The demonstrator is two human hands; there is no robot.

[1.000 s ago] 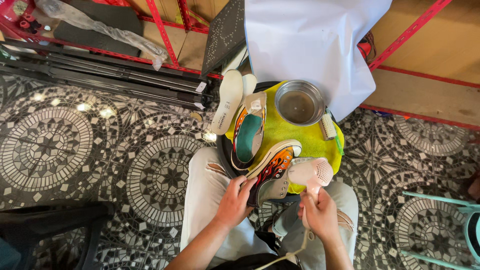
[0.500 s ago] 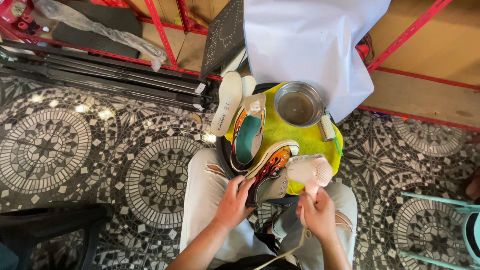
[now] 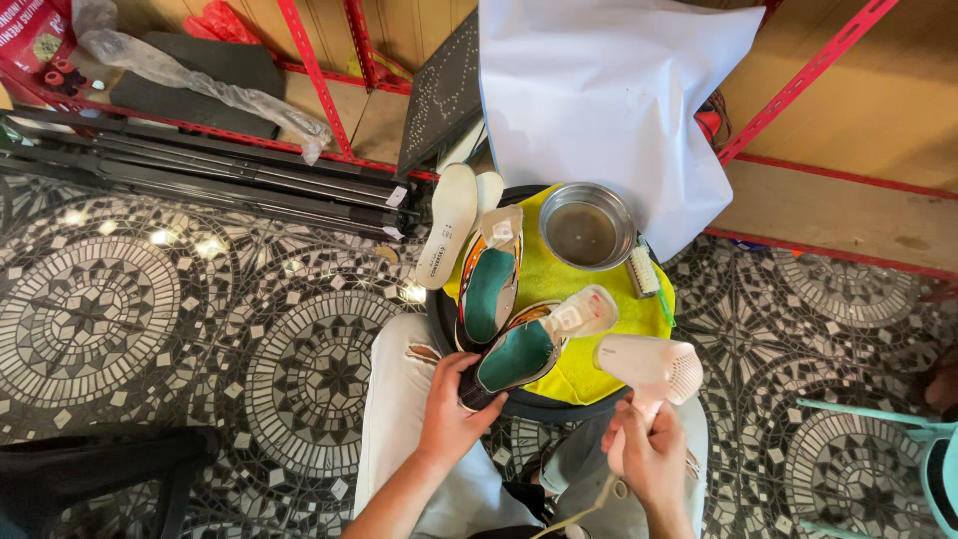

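Left hand (image 3: 451,419) at lap edge, fingers clenched round heel of shoe (image 3: 514,357), teal lining up, tongue flipped open. Right hand (image 3: 647,454) grasping handle of white hair dryer (image 3: 649,367), nozzle toward shoe, cord trailing down. Step in hand, likely: drying shoe interior. Next move calls for nozzle aimed into opening, shoe held steady. Beyond: second shoe (image 3: 489,289) on yellow cloth (image 3: 579,284) over round surface; brush (image 3: 644,271), metal bowl (image 3: 585,226), two insoles (image 3: 449,238), white sheet (image 3: 609,90).
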